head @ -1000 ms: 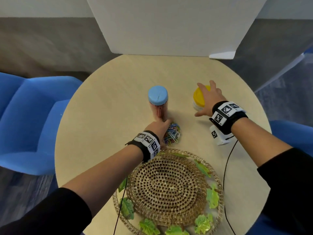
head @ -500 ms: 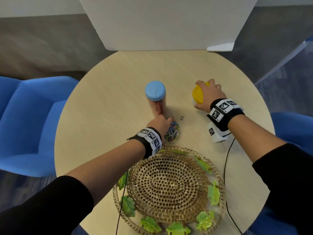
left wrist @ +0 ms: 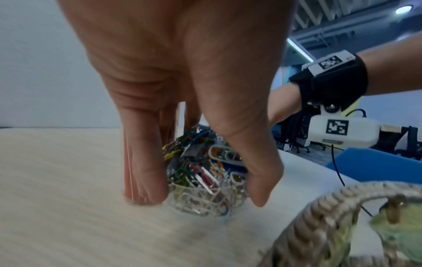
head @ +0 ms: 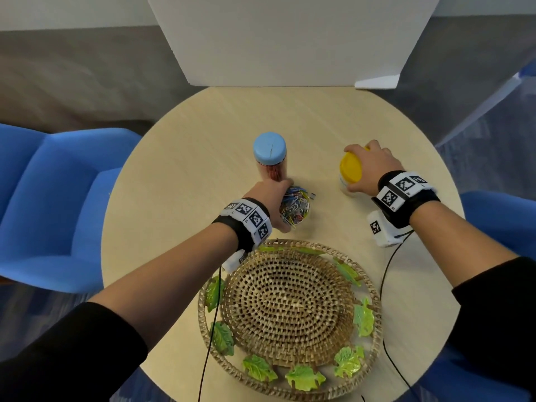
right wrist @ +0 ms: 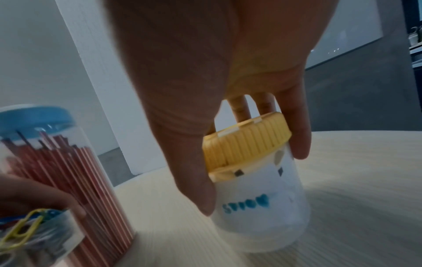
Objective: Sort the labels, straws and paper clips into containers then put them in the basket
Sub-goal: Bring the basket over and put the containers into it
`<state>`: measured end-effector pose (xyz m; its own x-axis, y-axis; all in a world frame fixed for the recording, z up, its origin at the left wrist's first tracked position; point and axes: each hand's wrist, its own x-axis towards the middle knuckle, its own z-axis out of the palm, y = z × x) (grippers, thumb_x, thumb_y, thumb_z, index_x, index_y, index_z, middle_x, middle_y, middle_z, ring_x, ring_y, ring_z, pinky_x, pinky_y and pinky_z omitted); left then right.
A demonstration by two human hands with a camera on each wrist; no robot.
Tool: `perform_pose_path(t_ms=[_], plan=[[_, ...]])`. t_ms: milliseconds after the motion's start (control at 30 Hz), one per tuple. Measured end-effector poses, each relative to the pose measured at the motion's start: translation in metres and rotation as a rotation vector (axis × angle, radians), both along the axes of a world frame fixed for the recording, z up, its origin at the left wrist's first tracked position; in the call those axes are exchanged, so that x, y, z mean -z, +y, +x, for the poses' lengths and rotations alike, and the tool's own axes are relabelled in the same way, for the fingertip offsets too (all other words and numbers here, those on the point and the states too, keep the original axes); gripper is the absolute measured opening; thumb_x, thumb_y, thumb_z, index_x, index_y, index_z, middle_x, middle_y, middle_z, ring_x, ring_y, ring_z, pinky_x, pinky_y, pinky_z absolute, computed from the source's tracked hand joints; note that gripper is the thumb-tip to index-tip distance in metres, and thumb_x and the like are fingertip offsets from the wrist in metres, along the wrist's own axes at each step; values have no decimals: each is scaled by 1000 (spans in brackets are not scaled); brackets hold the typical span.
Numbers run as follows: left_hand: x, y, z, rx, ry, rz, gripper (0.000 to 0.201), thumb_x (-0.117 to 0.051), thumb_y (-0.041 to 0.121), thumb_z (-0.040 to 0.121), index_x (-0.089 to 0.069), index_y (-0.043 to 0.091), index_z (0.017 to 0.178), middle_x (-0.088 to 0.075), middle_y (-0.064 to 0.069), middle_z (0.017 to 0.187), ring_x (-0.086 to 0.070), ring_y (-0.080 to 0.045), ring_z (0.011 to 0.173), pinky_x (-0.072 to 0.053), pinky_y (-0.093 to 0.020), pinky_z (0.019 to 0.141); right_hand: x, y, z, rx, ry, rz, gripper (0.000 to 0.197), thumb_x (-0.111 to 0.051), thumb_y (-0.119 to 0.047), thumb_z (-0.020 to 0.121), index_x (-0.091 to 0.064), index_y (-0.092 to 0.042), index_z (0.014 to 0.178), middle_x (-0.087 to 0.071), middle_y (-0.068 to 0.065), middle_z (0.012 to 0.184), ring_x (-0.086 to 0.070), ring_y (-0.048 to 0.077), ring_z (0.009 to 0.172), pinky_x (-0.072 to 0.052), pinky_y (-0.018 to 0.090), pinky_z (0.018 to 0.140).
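clear round cup | ribbed yellow-lidded jar | woven basket

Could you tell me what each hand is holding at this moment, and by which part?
The left hand grips the clear cup of paper clips by its sides. The right hand grips the yellow-lidded jar around its lid and upper wall.

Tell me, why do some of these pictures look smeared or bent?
Head view: sharp, but the wide lens bows the table edge. Left wrist view: basket smeared close to the lens, paper clips fairly crisp. Right wrist view: dim, yellow-lidded jar softly blurred.
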<state>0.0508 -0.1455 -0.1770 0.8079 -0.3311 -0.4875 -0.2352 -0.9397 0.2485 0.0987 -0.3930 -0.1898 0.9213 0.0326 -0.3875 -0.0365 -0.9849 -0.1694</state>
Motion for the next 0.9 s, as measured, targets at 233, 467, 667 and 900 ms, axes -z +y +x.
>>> perform_pose_path(t_ms=[233, 467, 667, 900], plan=[[-50, 11, -25, 7, -30, -25, 108, -92, 42, 56, -35, 19, 145, -57, -9, 131, -58, -28, 113, -50, -35, 90, -42, -6, -28, -40, -85, 102, 87, -83, -43, 69, -35, -39, 142, -39, 11, 135, -45, 37, 118, -48, 47, 91], [-51, 30, -107, 37, 90, 35, 111, -91, 45, 55, -32, 25, 146, -55, -7, 126, -57, -27, 110, -51, -38, 92, -90, 8, -62, -136, -147, 196, 93, -84, -47, 65, -34, -41, 144, -41, 9, 134, -48, 36, 118, -46, 46, 96], [-13, 35, -159, 95, 182, 137, 110, -92, 40, 59, -29, 25, 148, -53, -10, 130, -57, -31, 112, -50, -39, 87, -113, 27, -101, -251, -111, 219, 94, -85, -47, 64, -35, -41, 144, -44, 5, 132, -50, 30, 117, -45, 40, 95], [18, 37, -185, 128, 207, 221, 113, -91, 29, 62, -18, 22, 148, -35, -23, 141, -60, -36, 105, -56, -43, 84, -108, 46, -153, -398, 11, 183, 99, -83, -57, 61, -34, -40, 145, -45, 0, 126, -52, 24, 110, -48, 39, 92]])
